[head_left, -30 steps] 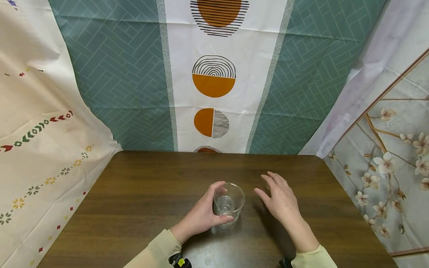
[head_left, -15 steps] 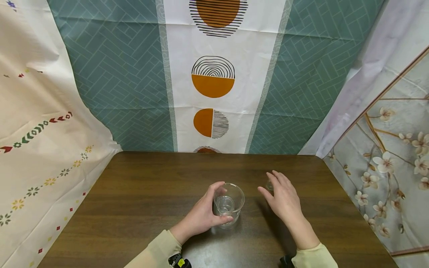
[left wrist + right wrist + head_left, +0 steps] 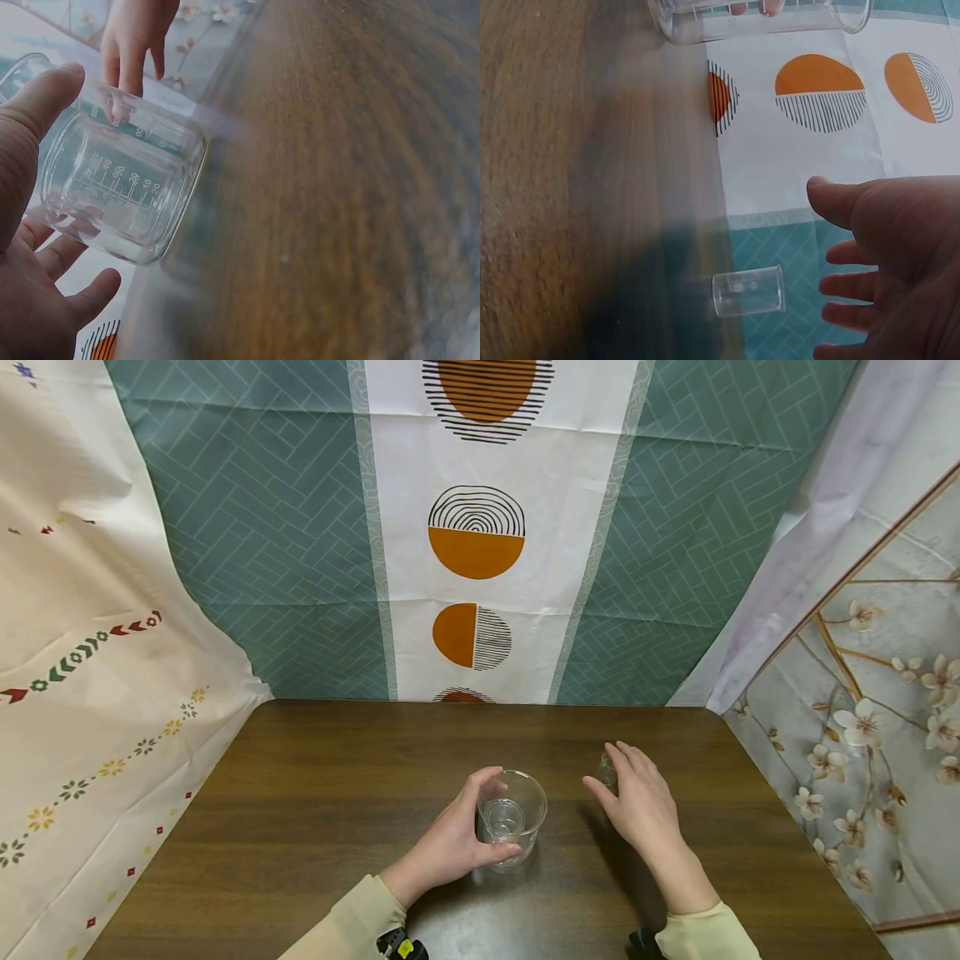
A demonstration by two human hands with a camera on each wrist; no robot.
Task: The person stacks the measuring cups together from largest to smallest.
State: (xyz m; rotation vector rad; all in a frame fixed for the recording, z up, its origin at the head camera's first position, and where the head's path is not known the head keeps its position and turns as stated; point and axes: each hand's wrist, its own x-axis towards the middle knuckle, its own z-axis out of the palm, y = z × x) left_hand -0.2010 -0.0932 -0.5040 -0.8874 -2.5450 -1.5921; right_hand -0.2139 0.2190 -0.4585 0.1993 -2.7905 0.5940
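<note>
My left hand (image 3: 450, 835) holds a clear glass beaker (image 3: 528, 839) upright on the table, its thumb and fingers curved round the sides. Inside this beaker sits a smaller beaker (image 3: 112, 176); white scale marks show through the walls in the left wrist view. A tiny clear beaker (image 3: 748, 292) stands upright on the table farther right, its far side partly hidden by fingers in the head view. My right hand (image 3: 641, 797) hovers close to it with loosely extended fingers, and the right wrist view shows a gap between fingers and glass.
The brown wooden table (image 3: 337, 777) carries the beakers. A teal and white patterned cloth (image 3: 300, 527) hangs behind its back edge. Cream cloth (image 3: 112, 693) drapes at the left, floral cloth (image 3: 847, 760) at the right.
My right hand has drifted slightly right, and the tiny beaker, hidden behind its fingers one second ago, now shows beside them. The left hand and larger beaker have stayed in place.
</note>
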